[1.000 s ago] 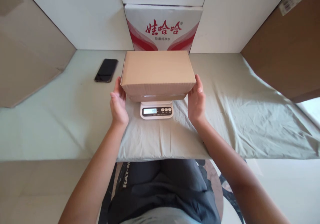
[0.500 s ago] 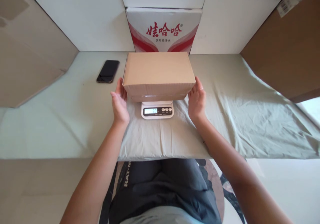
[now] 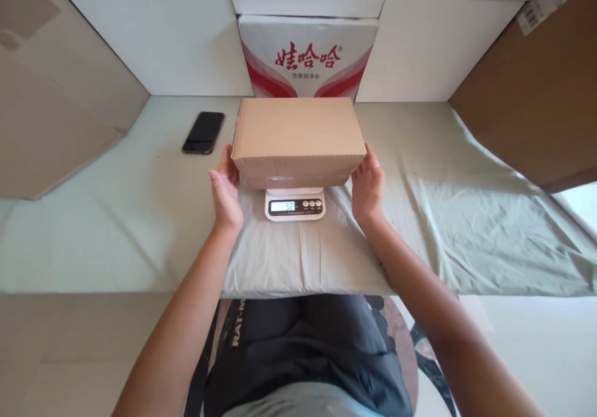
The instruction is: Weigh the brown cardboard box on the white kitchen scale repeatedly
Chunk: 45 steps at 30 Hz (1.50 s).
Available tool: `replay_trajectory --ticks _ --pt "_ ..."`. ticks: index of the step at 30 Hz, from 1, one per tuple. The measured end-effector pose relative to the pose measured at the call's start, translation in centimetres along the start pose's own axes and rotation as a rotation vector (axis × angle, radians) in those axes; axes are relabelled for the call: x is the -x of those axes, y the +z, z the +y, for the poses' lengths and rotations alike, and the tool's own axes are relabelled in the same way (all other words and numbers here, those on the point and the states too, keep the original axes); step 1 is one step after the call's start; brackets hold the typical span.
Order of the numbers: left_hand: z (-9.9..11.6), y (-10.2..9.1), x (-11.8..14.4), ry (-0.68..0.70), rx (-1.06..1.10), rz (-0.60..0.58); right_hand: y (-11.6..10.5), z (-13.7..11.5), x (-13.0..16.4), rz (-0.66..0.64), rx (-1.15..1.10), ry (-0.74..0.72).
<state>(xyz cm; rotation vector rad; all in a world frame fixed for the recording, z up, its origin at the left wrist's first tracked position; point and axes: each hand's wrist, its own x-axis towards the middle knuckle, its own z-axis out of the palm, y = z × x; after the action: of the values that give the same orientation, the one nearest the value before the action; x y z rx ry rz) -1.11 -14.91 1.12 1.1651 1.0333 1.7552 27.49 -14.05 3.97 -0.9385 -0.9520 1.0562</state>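
A closed brown cardboard box (image 3: 298, 128) rests on a small white kitchen scale (image 3: 295, 213), covering most of its top. The scale's lit display appears to read 52. My left hand (image 3: 227, 199) is at the box's left side, thumb raised and fingers extended along the side, partly hidden by the box. On the opposite side my right hand (image 3: 368, 190) holds the box's right side with straight fingers, their tips partly out of sight. The box sits level between both hands.
A black smartphone (image 3: 204, 132) lies left of the box on the pale green cloth (image 3: 140, 230). A white and red carton (image 3: 308, 47) stands directly behind. Large brown cartons (image 3: 69, 106) flank both sides, and white boxes (image 3: 158, 38) form the back.
The scale's reading has gone from about 50 to about 52. The view has shifted very slightly; both hands and the box stay in place.
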Motion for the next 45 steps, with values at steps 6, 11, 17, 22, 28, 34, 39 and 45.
replay_trajectory --ticks 6,11,17,22,28,34,39,45 --pt "-0.05 -0.10 0.02 0.013 0.001 -0.012 -0.33 0.33 -0.16 -0.041 0.052 -0.016" --pt "0.24 0.13 0.06 0.006 0.005 -0.007 -0.20 0.14 -0.10 -0.029 0.026 -0.008" --pt "0.51 0.33 0.07 -0.016 0.003 0.034 -0.15 -0.07 -0.12 -0.052 0.043 -0.011" --pt "0.43 0.26 -0.05 -0.016 -0.011 0.024 -0.13 -0.25 -0.04 -0.070 0.037 0.005" --pt "0.87 0.73 0.08 0.003 -0.017 0.045 0.03 -0.41 0.06 -0.054 -0.007 0.000" --pt "0.80 0.74 0.03 0.010 -0.023 0.053 0.27 -0.63 0.17 -0.052 -0.016 0.016" --pt "0.69 0.59 -0.04 0.003 -0.003 0.044 0.10 -0.51 0.03 -0.069 -0.018 0.011" --pt "0.84 0.73 0.01 0.002 0.011 0.057 -0.17 -0.11 -0.10 -0.078 -0.002 -0.006"
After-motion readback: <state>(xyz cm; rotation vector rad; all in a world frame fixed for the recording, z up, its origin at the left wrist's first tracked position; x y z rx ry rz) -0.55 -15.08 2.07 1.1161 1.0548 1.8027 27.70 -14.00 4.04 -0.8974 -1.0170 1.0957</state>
